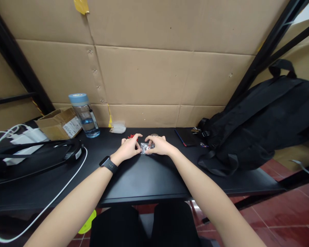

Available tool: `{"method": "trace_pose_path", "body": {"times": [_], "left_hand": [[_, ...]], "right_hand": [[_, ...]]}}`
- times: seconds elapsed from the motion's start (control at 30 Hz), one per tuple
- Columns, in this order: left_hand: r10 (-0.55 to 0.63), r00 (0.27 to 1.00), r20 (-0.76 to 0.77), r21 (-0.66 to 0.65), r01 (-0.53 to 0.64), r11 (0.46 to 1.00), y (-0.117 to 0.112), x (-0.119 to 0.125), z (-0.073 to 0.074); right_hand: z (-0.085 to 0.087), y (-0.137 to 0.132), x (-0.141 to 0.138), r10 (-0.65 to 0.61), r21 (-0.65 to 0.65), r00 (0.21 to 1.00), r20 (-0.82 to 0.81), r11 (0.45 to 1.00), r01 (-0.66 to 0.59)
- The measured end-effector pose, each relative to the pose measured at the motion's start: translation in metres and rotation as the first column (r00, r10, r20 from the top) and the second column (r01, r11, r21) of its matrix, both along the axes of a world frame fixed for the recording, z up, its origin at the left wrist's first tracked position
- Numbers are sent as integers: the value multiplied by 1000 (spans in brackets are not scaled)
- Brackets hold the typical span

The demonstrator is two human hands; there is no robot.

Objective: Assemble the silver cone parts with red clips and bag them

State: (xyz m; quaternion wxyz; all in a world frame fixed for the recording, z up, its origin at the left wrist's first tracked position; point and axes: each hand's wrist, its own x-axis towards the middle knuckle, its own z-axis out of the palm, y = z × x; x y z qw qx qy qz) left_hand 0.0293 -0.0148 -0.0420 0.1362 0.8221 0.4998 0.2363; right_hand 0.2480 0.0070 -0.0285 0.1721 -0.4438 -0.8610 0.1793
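Note:
A small clear plastic bag (144, 148) lies low over the black table between my hands, with something round and pale inside that is too small to name. My left hand (128, 149), with a black watch (108, 164) on its wrist, pinches the bag's left edge. From the other side, my right hand (160, 145) holds the bag with its thumb against it and its fingers curled. Just behind my left hand sits a bunch of small red pieces (132, 136). The rim of a clear round thing (153, 134) shows behind my right fingers, mostly hidden.
A blue-lidded water bottle (85, 116), an open cardboard box (60, 123) and a black case (36, 161) with white chargers and a cable stand at left. To the right are a dark flat notebook-like thing (185, 138) and a black backpack (262, 120). A cardboard wall (144, 75) closes the back.

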Motion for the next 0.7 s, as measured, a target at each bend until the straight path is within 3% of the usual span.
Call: {"method": "trace_pose_path", "body": {"times": [0.17, 0.4, 0.53, 0.7], "left_hand": [[-65, 997, 33, -24, 66, 998, -3, 1, 2], [-109, 993, 49, -24, 110, 994, -3, 0, 4], [-108, 993, 48, -36, 110, 993, -5, 2, 7], [-97, 995, 11, -50, 98, 994, -8, 4, 10]], "right_hand": [[11, -1, 10, -50, 28, 989, 141, 999, 47], [24, 14, 66, -216, -1, 916, 339, 973, 229], [13, 30, 80, -363, 52, 896, 256, 931, 362], [-4, 47, 71, -467, 196, 873, 143, 878, 437]]}}
